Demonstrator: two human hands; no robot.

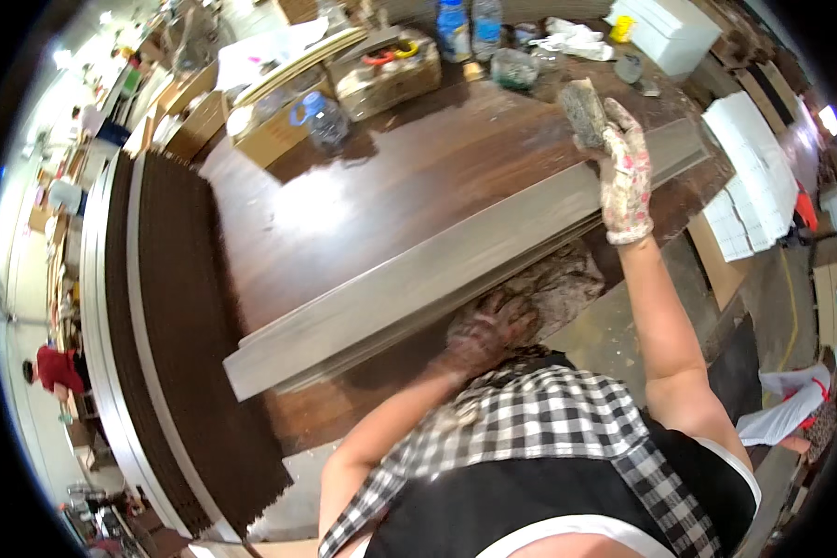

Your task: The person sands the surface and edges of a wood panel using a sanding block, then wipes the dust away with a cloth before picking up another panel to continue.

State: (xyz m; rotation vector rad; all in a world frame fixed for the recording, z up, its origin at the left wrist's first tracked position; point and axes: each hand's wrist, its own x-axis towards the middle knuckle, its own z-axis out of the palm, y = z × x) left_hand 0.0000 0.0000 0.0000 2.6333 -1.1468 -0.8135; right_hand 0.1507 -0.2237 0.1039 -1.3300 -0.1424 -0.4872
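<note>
My right hand [623, 172], in a stained floral glove, grips a grey rectangular block [583, 112] and holds it over the far end of a long grey strip [418, 279]. The strip lies diagonally across a dark brown workbench [363, 205]. My left hand [488, 325], in a dirty glove, rests flat on the bench edge just below the strip, next to a stained rag [563, 284]. It holds nothing that I can see.
A stack of dark ribbed panels [181, 316] lies along the bench's left side. Plastic bottles [324, 119], cardboard boxes [274, 135] and a white box [670, 33] crowd the far end. White stacked sheets [753, 177] sit at right. A person in red [56, 370] is far left.
</note>
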